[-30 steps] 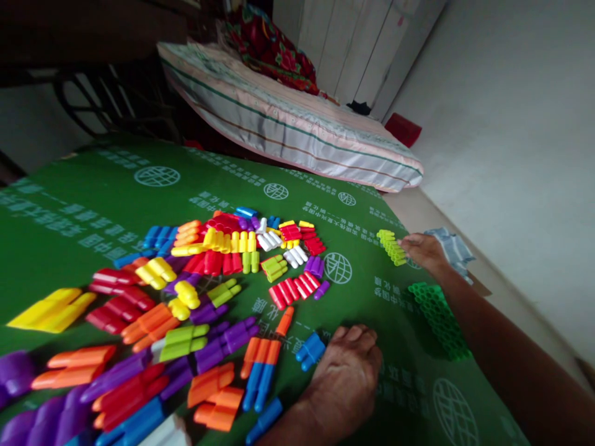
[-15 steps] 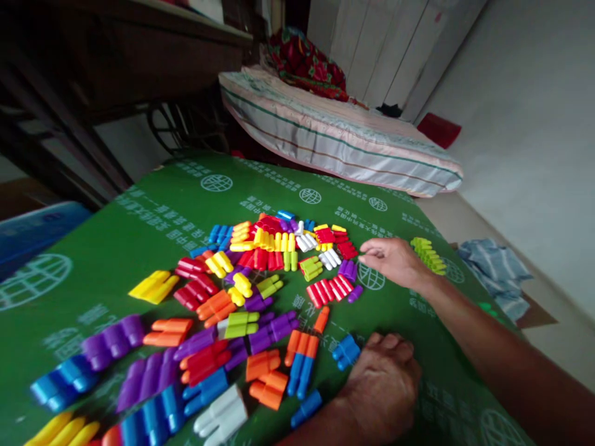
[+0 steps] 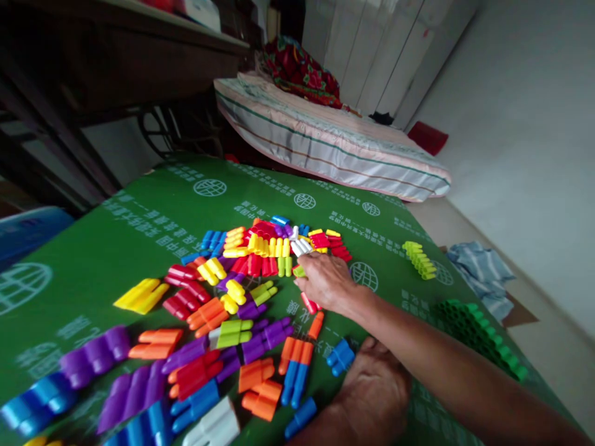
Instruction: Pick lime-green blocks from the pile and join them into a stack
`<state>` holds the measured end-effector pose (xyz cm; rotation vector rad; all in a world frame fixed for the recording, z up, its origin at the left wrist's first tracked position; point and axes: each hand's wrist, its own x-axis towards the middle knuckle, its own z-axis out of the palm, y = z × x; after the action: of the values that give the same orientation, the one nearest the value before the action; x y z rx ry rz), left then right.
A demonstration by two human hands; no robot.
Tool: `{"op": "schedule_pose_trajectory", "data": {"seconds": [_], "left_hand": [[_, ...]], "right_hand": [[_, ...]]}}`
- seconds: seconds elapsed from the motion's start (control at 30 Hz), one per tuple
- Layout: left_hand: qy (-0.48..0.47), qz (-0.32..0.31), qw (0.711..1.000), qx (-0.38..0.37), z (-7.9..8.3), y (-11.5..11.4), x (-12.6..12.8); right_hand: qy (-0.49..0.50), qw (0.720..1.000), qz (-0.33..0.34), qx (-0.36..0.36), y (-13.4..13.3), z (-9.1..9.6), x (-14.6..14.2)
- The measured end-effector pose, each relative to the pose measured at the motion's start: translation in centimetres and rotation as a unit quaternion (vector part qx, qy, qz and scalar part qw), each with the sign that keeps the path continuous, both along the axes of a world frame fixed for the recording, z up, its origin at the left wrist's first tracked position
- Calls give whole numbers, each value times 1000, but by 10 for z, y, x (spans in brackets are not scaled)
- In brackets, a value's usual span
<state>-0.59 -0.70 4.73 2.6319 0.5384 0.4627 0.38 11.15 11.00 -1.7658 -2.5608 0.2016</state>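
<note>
Pieces (image 3: 260,245) of glossy moulded plastic, strewn over the green board (image 3: 260,198) from six round past twelve o'clock, reading the dial from the right hand (image 3: 325,279) with twelve toward the bed (image 3: 334,148)

Step in hand, by the look of it: reaching down into the near edge of the spread, over a lime-green piece (image 3: 300,271) mostly hidden under the fingers; firm pinch or mere touch, cannot tell

Close in at eleven o'clock, a white piece (image 3: 302,246); at seven, the end of a red piece (image 3: 309,303)

Left hand (image 3: 372,396) at five, resting on the board, fingers seemingly curled, partly hidden behind the right forearm (image 3: 432,359); cannot tell of anything beneath; a blue piece (image 3: 341,357) just beside, toward six

Next move, probably: calling for a narrow fingertip grip, wrist high, so as not to nudge close-packed neighbours

Smooth, hard-looking surfaces, bright with highlights; rounded tips like stubby crayons, tubes joined side by side; an orange-and-blue stack (image 3: 297,371) at seven, fitted end to end; a pale grey piece (image 3: 216,427) farther out, between seven and eight; a ridged lime strip (image 3: 419,260) at three; a honeycomb-like green block (image 3: 483,337) at four; crumpled striped cloth (image 3: 483,269) past the board's edge, also at three
</note>
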Motion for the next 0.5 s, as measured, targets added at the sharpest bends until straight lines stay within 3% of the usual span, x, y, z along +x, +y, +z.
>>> {"op": "schedule_pose_trajectory", "data": {"seconds": [0.1, 0.2, 0.33, 0.5], "left_hand": [[4, 1, 999, -38, 1, 2, 0], [21, 6, 996, -87, 1, 4, 0], [28, 7, 996, -90, 2, 4, 0], [27, 10, 995, -98, 4, 3, 0]], "right_hand": [[3, 1000, 0, 6, -3, 9, 8], [58, 997, -40, 22, -9, 16, 40], [152, 973, -171, 34, -18, 7, 130], [111, 921, -370, 46, -32, -6, 249]]}}
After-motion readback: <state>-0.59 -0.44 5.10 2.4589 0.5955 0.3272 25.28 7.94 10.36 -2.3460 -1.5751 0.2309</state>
